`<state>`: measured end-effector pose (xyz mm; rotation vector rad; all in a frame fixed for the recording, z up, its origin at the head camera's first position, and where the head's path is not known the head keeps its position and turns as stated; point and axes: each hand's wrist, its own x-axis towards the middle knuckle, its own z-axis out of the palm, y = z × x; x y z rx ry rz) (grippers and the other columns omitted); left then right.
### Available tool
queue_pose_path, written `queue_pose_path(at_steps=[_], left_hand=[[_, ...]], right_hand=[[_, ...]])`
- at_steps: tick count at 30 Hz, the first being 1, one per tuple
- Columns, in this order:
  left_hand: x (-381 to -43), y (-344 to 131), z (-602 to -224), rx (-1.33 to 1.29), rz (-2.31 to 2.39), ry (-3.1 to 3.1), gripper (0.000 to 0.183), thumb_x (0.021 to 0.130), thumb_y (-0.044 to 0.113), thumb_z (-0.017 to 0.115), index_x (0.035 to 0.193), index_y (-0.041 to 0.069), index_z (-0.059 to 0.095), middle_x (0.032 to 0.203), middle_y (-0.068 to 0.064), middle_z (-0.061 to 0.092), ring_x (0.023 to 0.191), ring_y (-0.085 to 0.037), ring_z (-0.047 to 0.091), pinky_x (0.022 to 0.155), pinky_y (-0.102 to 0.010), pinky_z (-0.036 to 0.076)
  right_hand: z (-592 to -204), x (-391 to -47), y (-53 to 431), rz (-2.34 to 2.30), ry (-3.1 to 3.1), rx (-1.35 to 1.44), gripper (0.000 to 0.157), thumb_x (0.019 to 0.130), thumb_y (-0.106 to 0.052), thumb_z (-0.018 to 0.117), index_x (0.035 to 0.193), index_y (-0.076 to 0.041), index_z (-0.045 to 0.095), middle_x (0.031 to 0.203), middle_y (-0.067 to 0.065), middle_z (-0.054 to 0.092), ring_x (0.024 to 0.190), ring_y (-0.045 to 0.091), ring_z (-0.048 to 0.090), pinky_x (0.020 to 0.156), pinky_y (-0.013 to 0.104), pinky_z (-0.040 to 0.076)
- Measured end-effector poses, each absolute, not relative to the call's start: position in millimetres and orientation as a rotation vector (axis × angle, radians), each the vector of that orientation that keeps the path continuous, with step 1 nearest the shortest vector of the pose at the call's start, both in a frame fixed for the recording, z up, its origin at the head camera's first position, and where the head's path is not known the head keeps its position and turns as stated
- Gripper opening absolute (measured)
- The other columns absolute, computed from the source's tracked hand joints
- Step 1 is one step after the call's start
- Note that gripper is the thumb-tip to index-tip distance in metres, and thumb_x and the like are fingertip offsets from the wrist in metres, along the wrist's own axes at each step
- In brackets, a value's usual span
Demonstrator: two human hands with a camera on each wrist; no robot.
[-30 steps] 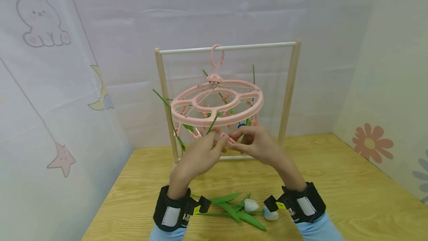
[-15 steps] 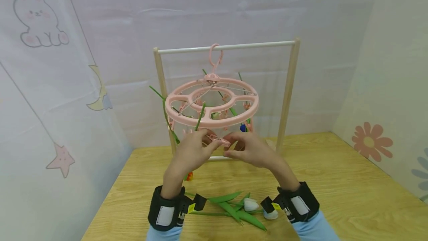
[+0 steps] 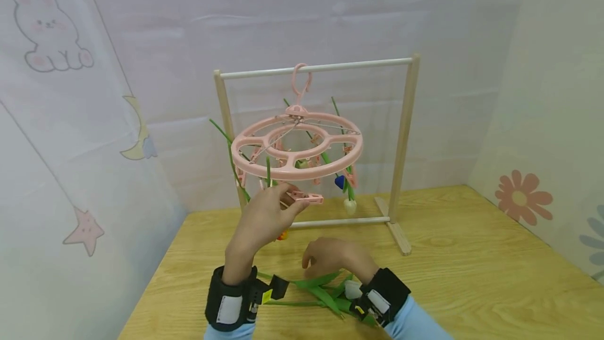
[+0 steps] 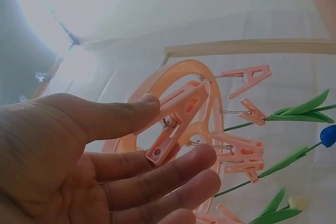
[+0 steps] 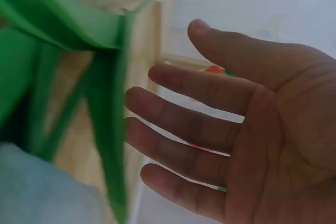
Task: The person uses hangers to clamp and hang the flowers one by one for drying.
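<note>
My left hand [image 3: 264, 216] pinches a pink clothespin [image 3: 311, 199] below the front rim of a pink round clip hanger [image 3: 302, 174]. In the left wrist view, thumb and index finger press the two arms of that clothespin [image 4: 181, 116]. My right hand [image 3: 336, 255] is low over the table, just behind artificial tulips lying there, whose green leaves [image 3: 325, 298] and white bloom [image 3: 352, 289] show. Its fingers [image 5: 184, 119] are spread and hold nothing in the right wrist view, close to the green leaves [image 5: 107, 129].
The hanger hooks onto the white bar [image 3: 358, 66] of a wooden-post stand [image 3: 407, 135]. Other tulips hang head-down from its clips, among them a blue one [image 3: 340, 181] and a white one [image 3: 350, 206]. Printed cloth walls [image 3: 141, 182] close off the back and sides.
My right hand has left the clothespin and dropped toward the tulips on the table. My left hand still holds the clothespin. The hanger has turned and shifted slightly left.
</note>
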<state>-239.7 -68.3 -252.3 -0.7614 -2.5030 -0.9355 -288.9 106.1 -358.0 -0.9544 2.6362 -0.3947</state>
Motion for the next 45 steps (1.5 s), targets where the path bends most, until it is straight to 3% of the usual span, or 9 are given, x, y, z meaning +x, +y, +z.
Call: queue_pose_path(at_steps=[7, 13, 19, 28, 37, 41, 45], left_hand=[[-240.0, -68.5, -251.3, -0.758, -0.978, -2.525, 0.025, 0.097, 0.031, 0.069, 0.114, 0.012, 0.07, 0.097, -0.002, 0.073, 0.088, -0.017, 0.071, 0.071, -0.035, 0.056], [-240.4, -70.0, -252.1, -0.787, -0.969, -2.504, 0.025, 0.096, 0.03, 0.071, 0.114, 0.013, 0.07, 0.097, -0.002, 0.074, 0.087, -0.017, 0.072, 0.071, -0.035, 0.056], [-239.0, -71.3, -251.4, -0.761, -0.954, -2.53, 0.023, 0.097, 0.032, 0.07, 0.111, 0.014, 0.069, 0.096, -0.002, 0.074, 0.088, -0.016, 0.071, 0.071, -0.036, 0.056], [-240.1, -70.8, -250.7, -0.732, -0.962, -2.564, 0.028, 0.096, 0.033, 0.07, 0.116, 0.014, 0.071, 0.094, -0.001, 0.074, 0.085, -0.015, 0.07, 0.07, -0.034, 0.055], [-241.7, -74.6, -252.0, -0.754, -0.936, -2.571, 0.029, 0.095, 0.034, 0.071, 0.118, 0.015, 0.072, 0.093, -0.001, 0.075, 0.084, -0.015, 0.07, 0.068, -0.033, 0.055], [-242.2, -75.5, -252.4, -0.753, -0.905, -2.585, 0.03, 0.095, 0.034, 0.071, 0.119, 0.016, 0.072, 0.093, 0.0, 0.075, 0.083, -0.015, 0.07, 0.068, -0.033, 0.054], [-242.4, -74.4, -251.8, -0.72, -0.878, -2.633, 0.032, 0.095, 0.033, 0.072, 0.123, 0.017, 0.071, 0.096, -0.001, 0.076, 0.076, -0.014, 0.068, 0.063, -0.031, 0.052]], right_hand=[[-379.1, -287.5, 93.2, -0.269, 2.673, -0.87, 0.006, 0.089, -0.026, 0.079, 0.09, -0.021, 0.075, 0.1, -0.01, 0.066, 0.085, 0.007, 0.062, 0.075, 0.027, 0.052], [-380.1, -286.6, 93.7, -0.248, 2.593, -0.937, 0.006, 0.088, -0.02, 0.08, 0.088, -0.021, 0.074, 0.09, -0.013, 0.063, 0.078, 0.003, 0.058, 0.07, 0.024, 0.051], [-355.8, -284.4, 113.2, -0.376, 2.524, -1.026, 0.012, 0.084, -0.007, 0.081, 0.083, -0.016, 0.073, 0.082, -0.011, 0.063, 0.07, 0.003, 0.057, 0.067, 0.023, 0.05], [-317.5, -285.5, 163.7, -0.514, 2.579, -1.032, 0.016, 0.08, 0.001, 0.076, 0.083, -0.013, 0.069, 0.083, -0.006, 0.063, 0.073, 0.005, 0.054, 0.068, 0.026, 0.048], [-305.9, -290.9, 203.7, -0.748, 2.472, -1.155, 0.017, 0.082, 0.007, 0.072, 0.088, -0.008, 0.068, 0.084, -0.004, 0.063, 0.075, 0.005, 0.055, 0.073, 0.024, 0.051], [-299.7, -290.9, 209.9, -0.935, 2.346, -1.203, 0.015, 0.088, 0.008, 0.067, 0.096, -0.004, 0.065, 0.091, 0.003, 0.064, 0.08, 0.016, 0.061, 0.074, 0.026, 0.052], [-292.3, -289.1, 207.7, -1.081, 2.283, -1.307, 0.008, 0.098, 0.001, 0.06, 0.105, -0.001, 0.06, 0.105, 0.009, 0.069, 0.098, 0.025, 0.068, 0.082, 0.034, 0.056]])
